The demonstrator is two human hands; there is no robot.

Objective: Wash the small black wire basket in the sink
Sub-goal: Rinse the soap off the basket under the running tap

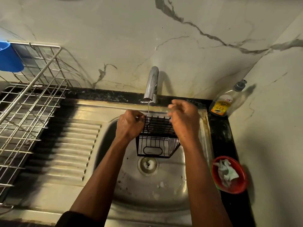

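tap overhead, basin open below

Right hand motion-blurred, grip unclear; blue cup cropped by left edge; bottle label illegible

arms: both mine stretched forward, side by side | left hand: knuckles up, fingers curled, pinching basket wire | right hand: blurred, fingers loosely curled, against basket's right side, grip unclear

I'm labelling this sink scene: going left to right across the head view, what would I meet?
Wire dish rack → left hand → black wire basket → right hand → red bowl.
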